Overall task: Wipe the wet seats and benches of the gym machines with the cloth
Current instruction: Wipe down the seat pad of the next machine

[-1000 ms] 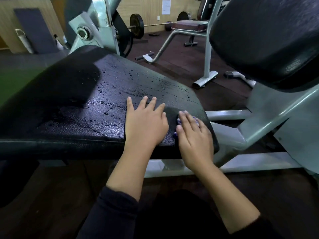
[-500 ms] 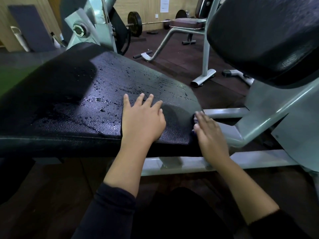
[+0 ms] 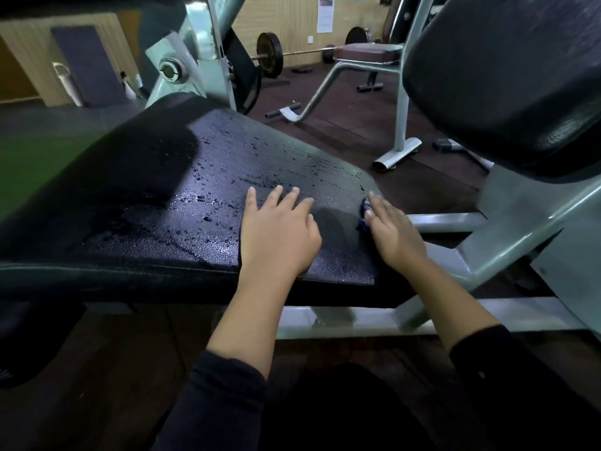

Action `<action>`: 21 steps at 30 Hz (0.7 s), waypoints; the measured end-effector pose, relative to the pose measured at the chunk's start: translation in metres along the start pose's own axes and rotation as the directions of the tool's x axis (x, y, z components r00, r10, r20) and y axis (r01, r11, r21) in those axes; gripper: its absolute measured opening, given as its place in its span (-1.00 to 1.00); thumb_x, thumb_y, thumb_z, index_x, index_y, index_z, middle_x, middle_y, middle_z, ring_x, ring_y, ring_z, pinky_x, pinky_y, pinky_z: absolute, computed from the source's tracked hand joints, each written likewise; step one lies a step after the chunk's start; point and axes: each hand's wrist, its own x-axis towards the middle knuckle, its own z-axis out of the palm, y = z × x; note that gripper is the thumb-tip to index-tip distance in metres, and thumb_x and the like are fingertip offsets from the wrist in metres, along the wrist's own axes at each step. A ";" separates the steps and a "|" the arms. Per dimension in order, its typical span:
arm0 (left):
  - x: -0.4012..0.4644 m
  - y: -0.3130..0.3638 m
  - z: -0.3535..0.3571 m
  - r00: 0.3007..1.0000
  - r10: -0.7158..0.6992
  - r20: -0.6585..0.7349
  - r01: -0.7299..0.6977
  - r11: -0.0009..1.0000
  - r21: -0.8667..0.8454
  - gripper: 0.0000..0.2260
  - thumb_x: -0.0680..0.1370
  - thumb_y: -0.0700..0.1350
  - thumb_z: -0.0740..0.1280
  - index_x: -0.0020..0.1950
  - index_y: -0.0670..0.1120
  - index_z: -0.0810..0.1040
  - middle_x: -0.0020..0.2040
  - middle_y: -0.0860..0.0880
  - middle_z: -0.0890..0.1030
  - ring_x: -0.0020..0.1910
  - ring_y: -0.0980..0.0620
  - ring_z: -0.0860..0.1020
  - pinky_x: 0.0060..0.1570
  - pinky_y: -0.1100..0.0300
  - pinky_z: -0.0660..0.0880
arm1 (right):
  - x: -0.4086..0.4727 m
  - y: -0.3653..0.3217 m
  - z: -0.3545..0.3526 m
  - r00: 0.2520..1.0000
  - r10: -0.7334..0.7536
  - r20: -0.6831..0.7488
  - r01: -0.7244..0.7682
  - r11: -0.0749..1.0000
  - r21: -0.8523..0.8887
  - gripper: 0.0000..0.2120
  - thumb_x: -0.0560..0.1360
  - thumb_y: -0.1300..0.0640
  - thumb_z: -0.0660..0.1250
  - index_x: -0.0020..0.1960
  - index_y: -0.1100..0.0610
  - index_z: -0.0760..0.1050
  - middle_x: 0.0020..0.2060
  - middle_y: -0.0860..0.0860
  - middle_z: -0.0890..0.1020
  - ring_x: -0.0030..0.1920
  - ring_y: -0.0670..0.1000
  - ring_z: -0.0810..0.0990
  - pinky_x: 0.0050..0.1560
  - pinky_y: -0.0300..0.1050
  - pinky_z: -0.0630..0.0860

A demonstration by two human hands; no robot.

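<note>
A wide black padded seat [image 3: 169, 203] fills the left and middle of the view, its leather dotted with water drops. My left hand [image 3: 279, 236] lies flat on the near right part of the pad, fingers spread. My right hand [image 3: 392, 231] presses a small blue cloth [image 3: 365, 212] against the seat's right edge with straight fingers; only a corner of the cloth shows from under the fingertips. The patch between the two hands looks drier than the rest.
A black back pad [image 3: 507, 79] hangs over the right side on a grey metal frame [image 3: 507, 249]. Behind stand a brown bench [image 3: 367, 53], a barbell with plates [image 3: 270, 55], and a grey machine upright [image 3: 192, 66]. Dark rubber floor lies below.
My right hand with the cloth slid from the near right corner of the pad out to its right edge and a little farther away. My left hand stayed flat in place.
</note>
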 end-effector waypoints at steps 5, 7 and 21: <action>0.008 0.002 0.001 0.998 -0.012 0.059 0.011 1.000 0.017 -0.55 0.64 0.07 -0.07 0.55 0.14 0.14 0.58 0.07 0.08 0.56 0.02 0.01 0.48 -0.14 -0.19 | -0.028 -0.001 0.008 0.998 0.059 -0.028 -0.060 0.997 -0.039 -0.53 0.65 -0.02 -0.06 0.54 -0.01 0.01 0.54 -0.08 0.06 0.52 -0.03 0.04 0.47 -0.07 -0.03; 0.016 0.002 0.001 0.995 -0.018 0.102 0.014 0.999 0.036 -0.54 0.64 0.09 -0.09 0.56 0.14 0.10 0.59 0.05 0.04 0.56 0.00 -0.03 0.49 -0.15 -0.21 | -0.026 -0.008 0.005 0.999 0.049 0.010 -0.048 0.995 -0.090 -0.52 0.64 -0.02 -0.13 0.54 0.02 0.03 0.54 -0.08 0.01 0.52 -0.02 0.00 0.45 -0.08 -0.06; 0.069 0.009 0.016 0.986 -0.094 0.136 0.085 0.994 0.067 -0.53 0.64 0.09 -0.10 0.57 0.13 0.07 0.59 -0.01 -0.02 0.57 -0.04 -0.08 0.47 -0.17 -0.25 | 0.038 -0.019 0.009 0.943 -0.323 0.078 0.320 0.946 0.044 -0.45 0.55 -0.22 -0.02 0.51 -0.18 0.02 0.51 -0.15 0.13 0.52 -0.10 0.04 0.49 -0.12 -0.06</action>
